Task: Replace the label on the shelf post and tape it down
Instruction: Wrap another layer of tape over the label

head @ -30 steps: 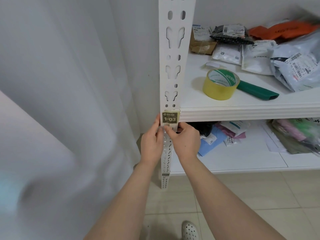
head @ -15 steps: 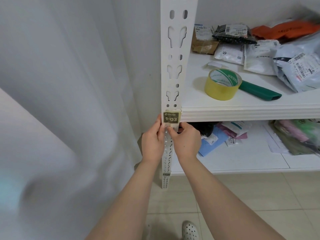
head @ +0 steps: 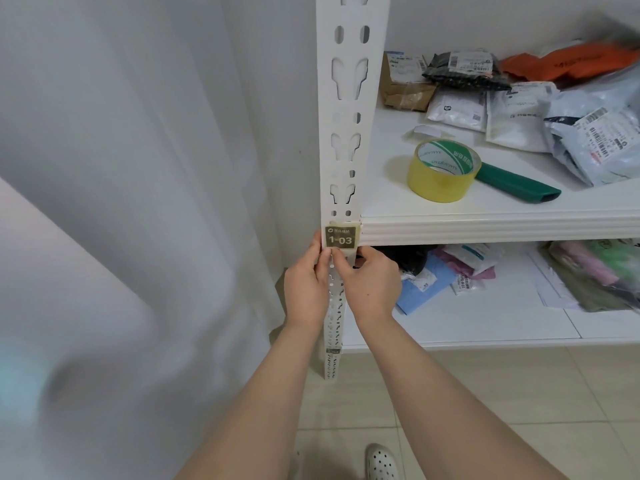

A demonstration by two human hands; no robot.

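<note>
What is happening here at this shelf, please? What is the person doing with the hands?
A person is fixing the label marked 1-03 onto the white shelf post. The left hand and right hand grip the post just under the label, thumbs pressing its lower edge. A yellowish film, probably tape, covers the label. The tape roll lies on the upper shelf beside a green tool, untouched.

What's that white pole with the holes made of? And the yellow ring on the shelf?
The post looks like painted metal: thin, with sharp punched slots and a matte white coat. The yellow ring is probably a roll of plastic tape: glossy, see-through layers around a printed core.
</note>
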